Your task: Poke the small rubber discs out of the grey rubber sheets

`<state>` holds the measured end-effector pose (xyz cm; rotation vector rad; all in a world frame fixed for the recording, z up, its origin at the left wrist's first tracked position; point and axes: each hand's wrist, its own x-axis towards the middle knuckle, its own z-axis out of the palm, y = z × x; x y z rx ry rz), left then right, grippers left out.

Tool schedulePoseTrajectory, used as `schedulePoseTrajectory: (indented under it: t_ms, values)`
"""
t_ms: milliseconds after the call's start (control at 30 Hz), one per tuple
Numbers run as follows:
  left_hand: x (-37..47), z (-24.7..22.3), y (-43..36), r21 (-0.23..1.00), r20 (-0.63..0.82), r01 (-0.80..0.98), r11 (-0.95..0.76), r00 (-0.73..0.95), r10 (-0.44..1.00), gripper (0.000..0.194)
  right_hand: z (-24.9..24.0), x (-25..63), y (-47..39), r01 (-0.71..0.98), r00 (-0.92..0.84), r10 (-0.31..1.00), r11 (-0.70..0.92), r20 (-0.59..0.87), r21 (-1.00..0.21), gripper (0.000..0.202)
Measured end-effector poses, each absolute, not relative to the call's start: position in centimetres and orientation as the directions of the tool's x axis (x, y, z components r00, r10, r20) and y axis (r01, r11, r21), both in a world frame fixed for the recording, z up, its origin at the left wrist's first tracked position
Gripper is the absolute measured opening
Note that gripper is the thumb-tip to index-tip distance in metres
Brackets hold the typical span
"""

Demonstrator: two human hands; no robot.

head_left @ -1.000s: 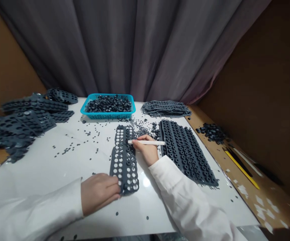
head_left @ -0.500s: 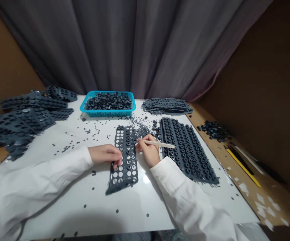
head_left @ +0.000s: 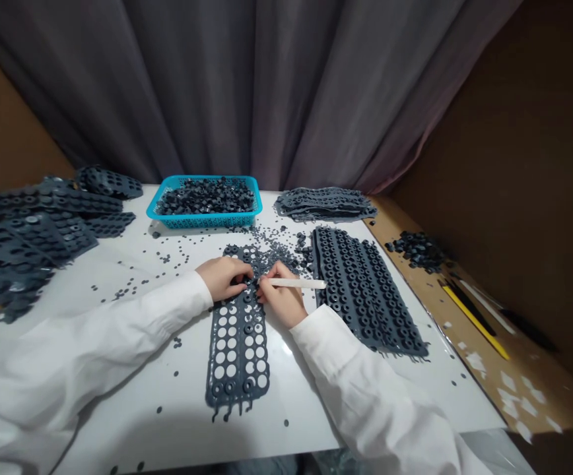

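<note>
A dark rubber sheet (head_left: 238,343) with rows of round holes and a few ring-shaped parts lies on the white table in front of me. My left hand (head_left: 224,277) reaches over its upper half, thumb and fingers closed on something too small to make out. Close beside it, my right hand (head_left: 284,298) grips a thin white pen-like stick (head_left: 300,284) that sticks out to the right. Its fingertips meet the sheet's right side, near my left fingertips. The stick's working end is hidden by my fingers.
A blue basket (head_left: 204,222) full of small black parts stands at the back. Ring-studded sheets (head_left: 366,290) lie right, flat sheets (head_left: 325,203) behind them, more sheets (head_left: 33,231) left. Small discs (head_left: 276,254) litter the table. Loose parts (head_left: 418,251) and a yellow tool (head_left: 474,323) lie far right.
My left hand has moved from the sheet's left edge up and right to its upper middle. The sheet's near end now lies flatter and closer to me. My right hand keeps the stick.
</note>
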<state>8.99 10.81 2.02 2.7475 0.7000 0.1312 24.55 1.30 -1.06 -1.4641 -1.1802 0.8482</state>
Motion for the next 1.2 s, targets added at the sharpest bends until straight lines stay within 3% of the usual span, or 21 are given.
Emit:
schedulePoseTrajectory:
  t_ms: [300, 433, 567, 733, 800, 867, 900, 967, 1100, 1200]
  values:
    - [10.5, 2.6, 11.4, 0.101, -0.071, 0.400, -0.911, 0.916, 0.394, 0.012, -0.5, 24.6, 1.2, 0.245, 0.221, 0.973, 0.004, 0.060, -0.970, 0.015]
    - [10.6, 2.4, 10.9, -0.008, -0.075, 0.383, -0.924, 0.921, 0.383, 0.010, -0.4, 24.6, 1.4, 0.347, 0.208, 0.973, 0.027, 0.105, -0.938, 0.015]
    - [10.2, 1.7, 10.6, 0.014, -0.048, 0.353, -0.936, 0.935, 0.352, 0.021, -0.4, 24.5, 1.5, 0.407, 0.198, 0.969, 0.056, 0.148, -0.912, 0.014]
    - [9.5, 0.8, 10.9, 0.067, 0.005, 0.335, -0.940, 0.942, 0.336, 0.021, -0.5, 24.6, 1.4, 0.384, 0.183, 0.975, 0.049, 0.128, -0.922, 0.014]
    - [8.9, 0.8, 11.3, 0.200, 0.124, 0.382, -0.902, 0.904, 0.410, 0.019, -0.5, 24.6, 1.4, 0.349, 0.172, 0.980, 0.036, 0.102, -0.936, 0.013]
    - [7.9, 1.2, 12.1, 0.520, 0.275, 0.457, -0.721, 0.710, 0.648, 0.019, -0.4, 24.6, 1.4, 0.304, 0.168, 0.983, 0.016, 0.070, -0.953, 0.013]
    - [7.2, 1.4, 12.5, 0.708, 0.269, 0.437, -0.555, 0.559, 0.784, 0.021, -0.4, 24.6, 1.3, 0.283, 0.169, 0.984, 0.006, 0.056, -0.959, 0.014]
    - [6.0, 1.9, 13.2, 0.924, 0.088, 0.316, -0.214, 0.369, 0.925, 0.027, -0.3, 24.6, 1.3, 0.246, 0.174, 0.984, -0.003, 0.041, -0.969, 0.014]
    - [4.7, 1.9, 12.9, 0.979, -0.161, 0.185, 0.087, 0.442, 0.882, 0.038, -0.5, 24.7, 1.3, 0.150, 0.229, 0.973, 0.008, 0.043, -0.989, 0.014]
    - [5.0, 1.5, 11.7, 0.917, -0.332, -0.009, 0.399, 0.538, 0.775, 0.038, -0.7, 24.8, 1.5, 0.098, 0.296, 0.954, 0.019, 0.047, -0.995, 0.015]
